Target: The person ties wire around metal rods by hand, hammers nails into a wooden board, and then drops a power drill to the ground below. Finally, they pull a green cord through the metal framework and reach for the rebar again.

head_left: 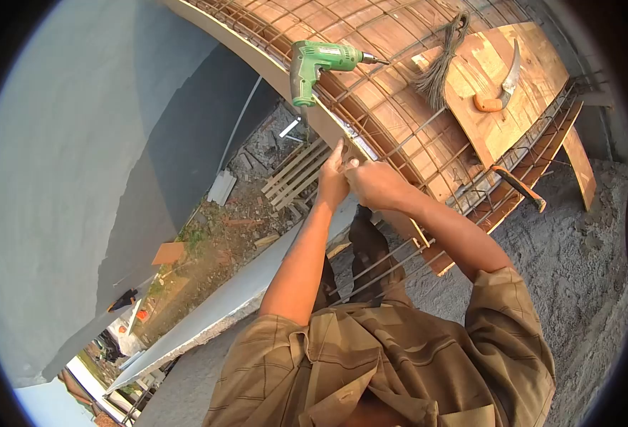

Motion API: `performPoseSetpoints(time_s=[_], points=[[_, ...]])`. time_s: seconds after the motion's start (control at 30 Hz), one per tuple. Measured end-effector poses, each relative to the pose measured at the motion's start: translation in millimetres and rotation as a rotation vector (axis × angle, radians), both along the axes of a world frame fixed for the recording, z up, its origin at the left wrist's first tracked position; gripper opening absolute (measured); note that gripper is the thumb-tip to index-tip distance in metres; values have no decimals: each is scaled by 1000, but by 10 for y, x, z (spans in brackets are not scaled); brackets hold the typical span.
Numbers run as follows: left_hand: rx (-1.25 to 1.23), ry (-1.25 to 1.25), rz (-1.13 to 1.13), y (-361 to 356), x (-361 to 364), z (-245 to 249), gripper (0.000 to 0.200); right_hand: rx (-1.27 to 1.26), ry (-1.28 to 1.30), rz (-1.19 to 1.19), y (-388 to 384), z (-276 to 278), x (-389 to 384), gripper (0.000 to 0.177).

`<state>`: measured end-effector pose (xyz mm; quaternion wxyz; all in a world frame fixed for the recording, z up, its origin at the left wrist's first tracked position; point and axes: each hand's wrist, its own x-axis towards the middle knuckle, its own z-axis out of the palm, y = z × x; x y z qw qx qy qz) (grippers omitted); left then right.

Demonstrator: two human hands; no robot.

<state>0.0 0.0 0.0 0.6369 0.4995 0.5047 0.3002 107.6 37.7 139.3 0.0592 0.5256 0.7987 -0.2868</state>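
My left hand is at the edge of a curved wooden form board, its fingers up against the board's outer face. Right beside it, my right hand is closed at the same edge, and whatever it grips is too small to make out. A green power drill lies above my hands on the rebar grid, its bit pointing right. A bundle of wire ties and a curved saw with an orange handle lie farther right, the saw on a plywood piece.
A black and orange tool handle sticks out from the form's lower right edge. A grey wall stands at the left. Below lie rubble and a slatted pallet. Rough concrete spreads at the right. Thin bars jut out near my legs.
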Motion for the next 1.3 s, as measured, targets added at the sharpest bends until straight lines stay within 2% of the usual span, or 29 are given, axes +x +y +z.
performPoseSetpoints(time_s=[0.03, 0.07, 0.1, 0.17, 0.23, 0.27, 0.3, 0.33, 0.4, 0.47, 0.5, 0.57, 0.6, 0.67, 0.73, 0.83, 0.93, 1.03, 1.07, 1.13, 1.17, 1.23, 1.3], points=[[-16, 50, -51, -155, 159, 50, 69, -52, -29, 6, -102, 29, 101, 18], [-5, 114, -108, -180, 243, 86, 67, 7, 60, -29, 105, -40, 129, 13], [42, 100, 22, 422, -178, 181, 63, 132, 145, -14, 779, -103, -215, 17], [-217, -155, 255, 318, 130, 544, 56, 255, 263, -225, 1099, -434, 151, 17], [-195, -66, 261, 301, 210, 443, 51, 121, 288, -424, 1033, -417, 662, 17], [-174, -31, 263, 333, 202, 479, 50, 85, 275, -479, 946, -612, 940, 16], [-155, 2, 266, 345, 182, 518, 49, 137, 262, -470, 672, -740, 1108, 15], [-163, -41, 246, 355, 152, 536, 47, 190, 247, -457, 354, -759, 1137, 14], [-157, -75, 216, 356, 96, 481, 46, -21, -91, -301, -166, -269, 862, 12], [-228, -120, 204, 356, 36, 539, 46, 128, -169, 74, -357, 111, 428, 12], [-147, -241, 176, 322, -6, 296, 48, 246, -124, 167, -312, 14, 258, 13], [-505, -614, 418, 306, -89, 294, 49, 215, -64, 172, 139, 32, 21, 13], [-486, -475, 376, 297, -135, 328, 48, 202, -11, 134, 390, -3, 30, 14], [-452, -191, 313, 164, -349, 388, 47, 252, 27, -253, 759, -219, 293, 16], [-440, -88, 247, -90, -728, 362, 45, 152, -165, -309, 598, -111, 669, 14], [-493, 47, 275, -341, -1251, 151, 44, 184, -245, 121, -21, -91, 524, 13], [-600, 203, 221, -891, -1539, -155, 44, 258, -160, 331, 311, 169, 12, 12], [-580, 276, 93, -1011, -1671, -101, 43, 191, -119, -94, 949, -145, 326, 12], [-581, 296, 51, -1145, -1801, -44, 43, 165, -186, -61, 787, -152, 425, 13], [-640, 240, 205, -1364, -2113, -77, 42, 139, -330, 13, 399, -45, 567, 16], [-669, 208, 283, -1466, -2246, -160, 41, 146, -287, 121, 160, -12, 472, 20], [-771, 316, 275, -1765, -2577, -477, 41, 176, -352, 389, 171, 223, 43, 21], [-788, 408, 217, -1710, -2623, -524, 36, 220, -306, 204, 627, 68, -9, 23]])
